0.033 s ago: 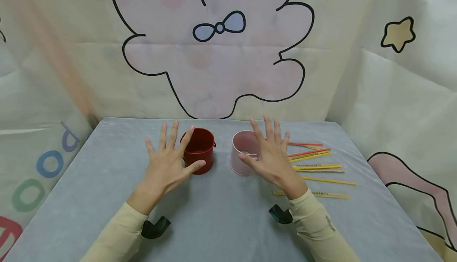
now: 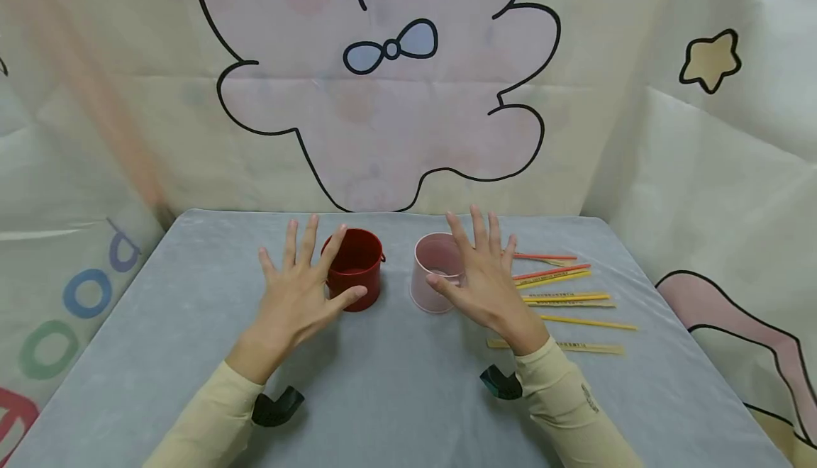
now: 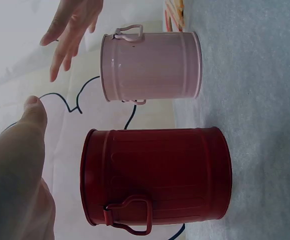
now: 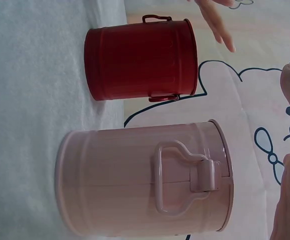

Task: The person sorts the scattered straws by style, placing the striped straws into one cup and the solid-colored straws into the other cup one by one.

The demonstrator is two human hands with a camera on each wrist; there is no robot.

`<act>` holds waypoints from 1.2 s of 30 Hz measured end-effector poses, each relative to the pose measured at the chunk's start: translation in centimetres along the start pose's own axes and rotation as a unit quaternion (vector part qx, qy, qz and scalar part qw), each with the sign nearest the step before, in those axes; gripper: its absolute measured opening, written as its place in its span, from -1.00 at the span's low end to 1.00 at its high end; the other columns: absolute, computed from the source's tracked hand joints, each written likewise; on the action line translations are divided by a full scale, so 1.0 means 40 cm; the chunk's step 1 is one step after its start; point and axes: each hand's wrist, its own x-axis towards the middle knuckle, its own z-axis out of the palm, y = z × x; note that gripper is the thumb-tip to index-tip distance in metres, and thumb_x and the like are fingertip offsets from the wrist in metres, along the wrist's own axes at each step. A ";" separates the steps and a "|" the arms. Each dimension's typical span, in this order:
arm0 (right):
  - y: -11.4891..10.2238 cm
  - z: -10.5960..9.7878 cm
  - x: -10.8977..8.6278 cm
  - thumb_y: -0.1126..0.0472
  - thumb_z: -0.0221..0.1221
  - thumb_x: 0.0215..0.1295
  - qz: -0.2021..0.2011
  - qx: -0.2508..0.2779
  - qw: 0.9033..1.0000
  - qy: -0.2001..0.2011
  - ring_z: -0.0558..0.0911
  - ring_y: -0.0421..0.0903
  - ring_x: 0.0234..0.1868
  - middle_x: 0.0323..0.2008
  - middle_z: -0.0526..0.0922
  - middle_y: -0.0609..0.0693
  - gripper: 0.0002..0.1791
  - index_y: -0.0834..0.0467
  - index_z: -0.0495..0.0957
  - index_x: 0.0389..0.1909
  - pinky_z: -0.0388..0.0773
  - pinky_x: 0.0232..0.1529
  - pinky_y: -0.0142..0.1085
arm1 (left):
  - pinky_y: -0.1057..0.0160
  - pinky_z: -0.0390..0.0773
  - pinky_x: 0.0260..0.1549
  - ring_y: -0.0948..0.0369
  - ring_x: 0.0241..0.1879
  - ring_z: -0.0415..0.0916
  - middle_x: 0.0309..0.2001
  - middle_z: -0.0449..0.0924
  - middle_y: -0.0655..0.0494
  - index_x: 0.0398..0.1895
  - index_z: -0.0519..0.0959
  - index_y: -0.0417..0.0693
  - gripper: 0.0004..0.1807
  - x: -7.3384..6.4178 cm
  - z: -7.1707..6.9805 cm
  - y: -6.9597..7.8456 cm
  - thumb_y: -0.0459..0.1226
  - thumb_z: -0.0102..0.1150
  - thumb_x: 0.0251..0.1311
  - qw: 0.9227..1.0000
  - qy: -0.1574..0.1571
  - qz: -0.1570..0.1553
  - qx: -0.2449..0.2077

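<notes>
My left hand (image 2: 293,298) hovers with its fingers spread, partly in front of a small red metal bucket (image 2: 364,280) that stands upright on the table. In the left wrist view the bucket (image 3: 157,175) shows a wire-like side handle, and the thumb is apart from it. My right hand (image 2: 488,283), fingers also spread, hangs beside a pale pink metal bucket (image 2: 428,291) and covers part of its right side. The right wrist view shows that bucket (image 4: 120,180) with its handle folded down. Neither hand holds anything.
Right of the pink bucket lie several thin sticks (image 2: 590,323), yellow, red and pale, some with printed lettering; the right hand and forearm hide some of their ends. A grey-blue cloth (image 2: 396,397) covers the table. Behind hangs a printed curtain (image 2: 396,120).
</notes>
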 end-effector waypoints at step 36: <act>0.097 -0.057 0.023 -0.10 0.20 0.29 -0.020 0.106 0.992 -0.067 -0.03 0.20 0.54 0.54 -0.01 0.10 -0.12 -0.18 -0.06 0.52 0.05 0.38 0.34 | -0.24 0.18 0.29 -0.02 0.43 0.08 0.50 0.05 0.09 0.52 -0.14 0.38 0.01 0.045 0.066 -0.090 0.00 0.31 0.11 0.937 0.077 -0.023 -0.341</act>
